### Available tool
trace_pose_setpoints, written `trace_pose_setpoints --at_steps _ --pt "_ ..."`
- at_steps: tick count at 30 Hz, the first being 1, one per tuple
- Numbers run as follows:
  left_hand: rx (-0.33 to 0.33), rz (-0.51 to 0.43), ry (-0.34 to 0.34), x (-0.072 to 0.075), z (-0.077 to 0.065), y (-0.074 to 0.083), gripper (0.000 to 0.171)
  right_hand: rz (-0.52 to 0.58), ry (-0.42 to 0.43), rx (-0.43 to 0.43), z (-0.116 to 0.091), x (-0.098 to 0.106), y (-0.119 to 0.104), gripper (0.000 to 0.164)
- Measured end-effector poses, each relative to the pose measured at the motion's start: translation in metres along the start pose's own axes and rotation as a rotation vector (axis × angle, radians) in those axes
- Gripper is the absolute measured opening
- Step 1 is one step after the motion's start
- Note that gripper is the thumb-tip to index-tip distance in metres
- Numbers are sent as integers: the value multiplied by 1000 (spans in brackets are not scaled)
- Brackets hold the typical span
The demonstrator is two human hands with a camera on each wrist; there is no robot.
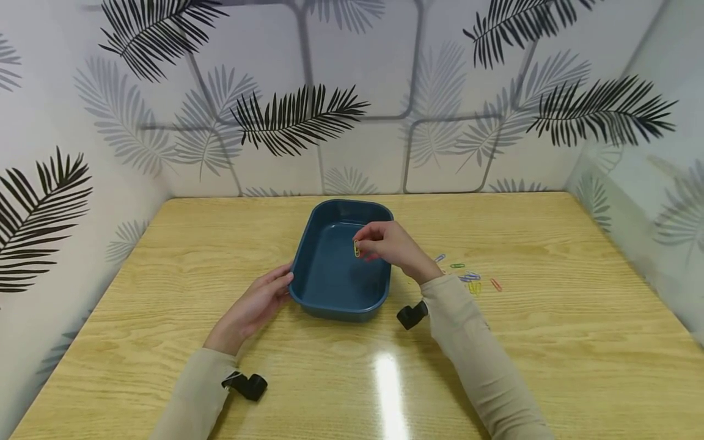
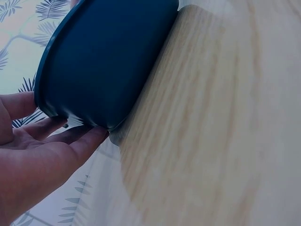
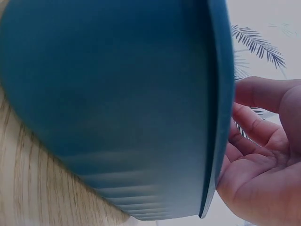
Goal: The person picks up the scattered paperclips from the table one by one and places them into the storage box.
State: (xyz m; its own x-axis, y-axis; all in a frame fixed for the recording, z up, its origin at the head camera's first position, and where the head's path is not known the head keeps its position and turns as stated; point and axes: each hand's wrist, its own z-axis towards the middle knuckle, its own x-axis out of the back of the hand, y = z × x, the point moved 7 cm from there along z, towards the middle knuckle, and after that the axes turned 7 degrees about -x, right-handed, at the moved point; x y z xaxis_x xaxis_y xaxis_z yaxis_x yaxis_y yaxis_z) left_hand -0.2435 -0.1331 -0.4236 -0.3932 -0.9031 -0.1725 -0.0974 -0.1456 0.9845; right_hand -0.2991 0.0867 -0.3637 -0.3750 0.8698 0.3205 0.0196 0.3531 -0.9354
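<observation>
A dark blue plastic bin (image 1: 342,263) with rounded corners stands on the wooden table. My left hand (image 1: 263,300) rests against its left side; in the left wrist view the thumb touches the rim and the fairly straight fingers (image 2: 89,141) lie along the outer wall. Over the inside of the bin, toward its right side, my right hand (image 1: 387,244) pinches a yellow paper clip (image 1: 356,249) between thumb and fingertips. In the right wrist view, the bin's wall (image 3: 117,108) hides the fingertips and the clip.
Right of the bin, partly behind the right forearm, lie several loose paper clips: a green one (image 1: 458,266), blue ones (image 1: 470,277), yellow ones (image 1: 475,288) and a red one (image 1: 497,285). A leaf-patterned wall (image 1: 363,146) rises behind the table (image 1: 220,232).
</observation>
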Motion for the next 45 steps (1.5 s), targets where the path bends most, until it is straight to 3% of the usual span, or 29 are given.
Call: trace_pose_setpoints --at_steps 6,13,23,32,39,45 --pt "6 -3 3 0 -1 -2 51 -7 -16 -12 -3 -3 2 14" --pt "0 24 -32 -1 1 -2 53 -87 -129 -15 -7 -6 -3 14" --pt "15 33 -26 0 1 -1 53 -187 -247 -62 -3 -10 -17 11" --pt "9 17 -8 -2 -1 0 51 -207 -287 -58 -2 -12 -33 10" --pt "5 15 4 1 -2 -1 52 -259 -302 -74 1 -23 -27 12" --pt "-2 9 -4 1 -2 -1 51 -270 -321 -87 2 -25 -20 24"
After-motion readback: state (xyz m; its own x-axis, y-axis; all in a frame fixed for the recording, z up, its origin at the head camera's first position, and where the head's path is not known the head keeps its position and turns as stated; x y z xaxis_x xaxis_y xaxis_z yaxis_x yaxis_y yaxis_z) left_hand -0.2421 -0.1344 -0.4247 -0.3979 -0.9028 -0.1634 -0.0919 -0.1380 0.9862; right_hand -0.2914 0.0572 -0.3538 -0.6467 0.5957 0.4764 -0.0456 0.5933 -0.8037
